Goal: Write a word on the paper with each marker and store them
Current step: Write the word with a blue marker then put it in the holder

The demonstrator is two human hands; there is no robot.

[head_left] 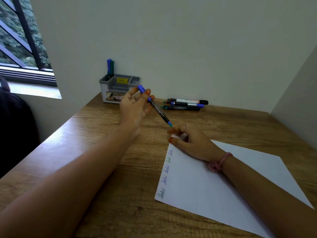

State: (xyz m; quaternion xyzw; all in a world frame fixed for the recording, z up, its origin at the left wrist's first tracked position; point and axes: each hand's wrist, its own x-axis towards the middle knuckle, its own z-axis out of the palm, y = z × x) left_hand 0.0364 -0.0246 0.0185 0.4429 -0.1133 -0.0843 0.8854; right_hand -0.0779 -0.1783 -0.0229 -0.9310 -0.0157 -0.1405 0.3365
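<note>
Two hands work mid-frame over a grained wooden desk [106, 169]. Left hand [135, 105] pinches a slim blue-capped marker [155, 106]; right hand [190, 141], fingers loosely curled and holding nothing, rests on smooth white paper [223, 186]. Grey plastic organizer [118, 86] stands upper centre, three markers [185, 104] beside it.

Bare forearms, rings, pink wristband [220, 163]

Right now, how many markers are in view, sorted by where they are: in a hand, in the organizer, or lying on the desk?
Held in the left hand: 1 blue-capped marker
Standing in the organizer: 2 markers
Lying on the desk by the wall: 3 markers
Total: 6
</note>
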